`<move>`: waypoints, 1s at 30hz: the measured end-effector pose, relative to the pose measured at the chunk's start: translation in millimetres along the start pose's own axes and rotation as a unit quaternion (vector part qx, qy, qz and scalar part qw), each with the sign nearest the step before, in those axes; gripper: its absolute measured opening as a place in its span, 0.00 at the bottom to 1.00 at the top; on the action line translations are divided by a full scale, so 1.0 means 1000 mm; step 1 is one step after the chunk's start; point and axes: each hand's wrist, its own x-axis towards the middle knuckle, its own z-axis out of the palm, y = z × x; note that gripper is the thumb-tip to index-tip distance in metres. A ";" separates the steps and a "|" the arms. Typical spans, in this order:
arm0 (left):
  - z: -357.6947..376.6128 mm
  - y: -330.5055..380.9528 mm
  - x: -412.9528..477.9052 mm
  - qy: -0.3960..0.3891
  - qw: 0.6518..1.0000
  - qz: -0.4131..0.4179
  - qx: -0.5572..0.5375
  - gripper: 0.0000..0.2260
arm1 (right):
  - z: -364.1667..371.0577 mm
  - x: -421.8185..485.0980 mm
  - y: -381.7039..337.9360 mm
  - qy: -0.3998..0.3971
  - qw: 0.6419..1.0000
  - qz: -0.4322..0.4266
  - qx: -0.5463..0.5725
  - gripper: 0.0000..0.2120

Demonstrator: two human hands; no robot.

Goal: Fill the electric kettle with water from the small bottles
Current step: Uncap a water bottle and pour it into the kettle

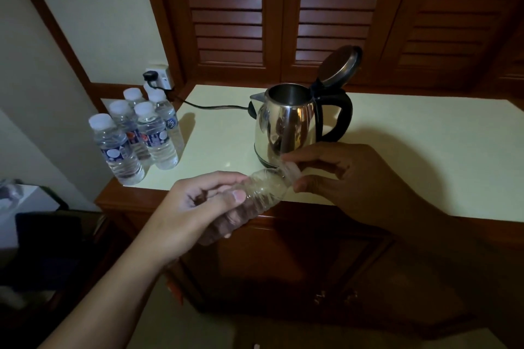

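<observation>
A steel electric kettle (286, 125) stands on the pale countertop (411, 150) with its lid (341, 65) tipped open and its black handle to the right. My left hand (198, 207) grips the body of a small clear bottle (263, 188), held tilted in front of the counter edge with its neck toward the kettle. My right hand (334, 173), in shadow, pinches the bottle's white cap (290, 170) between thumb and fingers. Several capped small water bottles (139, 136) stand clustered at the counter's left end.
The kettle's black cord (209, 106) runs left across the counter to a wall socket (158, 76). Dark louvred wooden doors (283, 14) rise behind the counter. A wooden cabinet front (283, 249) lies below it. Dim clutter (25, 207) sits low at the left.
</observation>
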 end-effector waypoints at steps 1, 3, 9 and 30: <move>0.001 0.001 0.000 -0.004 1.000 -0.017 -0.025 0.14 | 0.000 -0.001 0.000 0.000 1.000 -0.007 -0.005 0.20; 0.002 0.002 0.001 -0.019 0.995 -0.059 -0.079 0.19 | 0.000 -0.001 -0.002 -0.001 1.000 -0.016 0.001 0.19; -0.004 0.007 0.012 -0.112 0.962 -0.148 -0.201 0.30 | -0.006 -0.003 -0.008 -0.009 0.999 -0.042 0.025 0.23; -0.007 -0.005 0.058 -0.411 0.789 -0.298 -0.346 0.21 | -0.004 0.019 0.010 0.040 0.934 -0.252 -0.250 0.28</move>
